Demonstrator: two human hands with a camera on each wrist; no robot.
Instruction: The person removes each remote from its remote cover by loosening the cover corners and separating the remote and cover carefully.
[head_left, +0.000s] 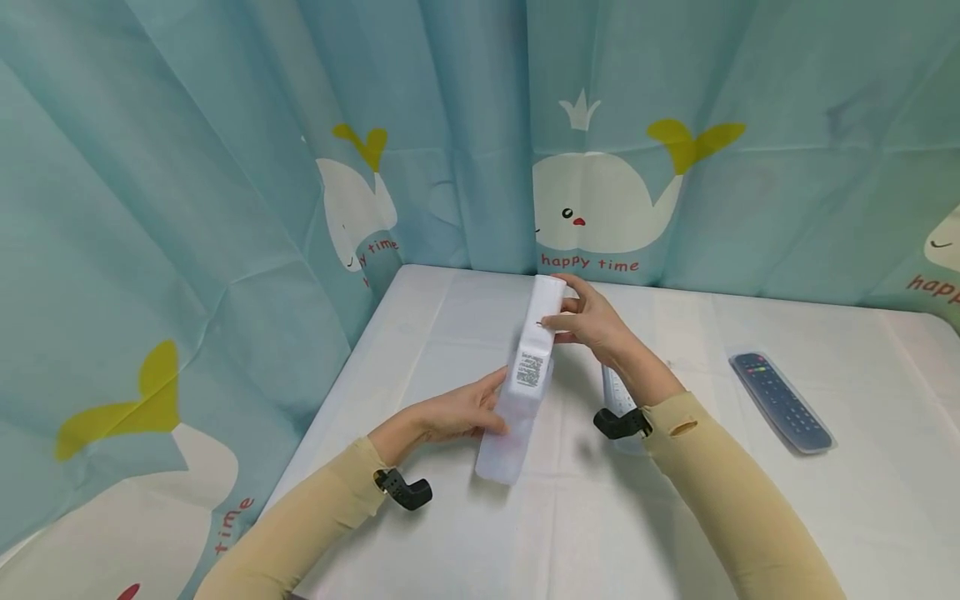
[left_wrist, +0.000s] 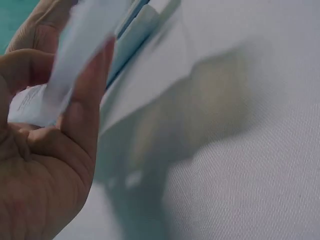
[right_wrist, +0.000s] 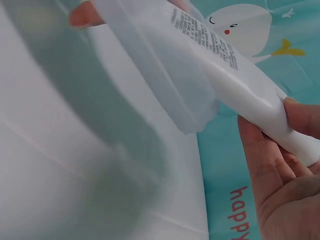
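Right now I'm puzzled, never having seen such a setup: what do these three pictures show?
No machine here: these are a person's bare hands. The wide picture is taken from the head, looking forward and down; the other two from the left and right wrists. The right hand grips a white device with a printed label. The left hand holds a cloudy sleeve at its lower end. On the white table lie a dark remote and, partly hidden, a pale remote.

Two remotes (head_left: 780,402) on white table (head_left: 892,383)
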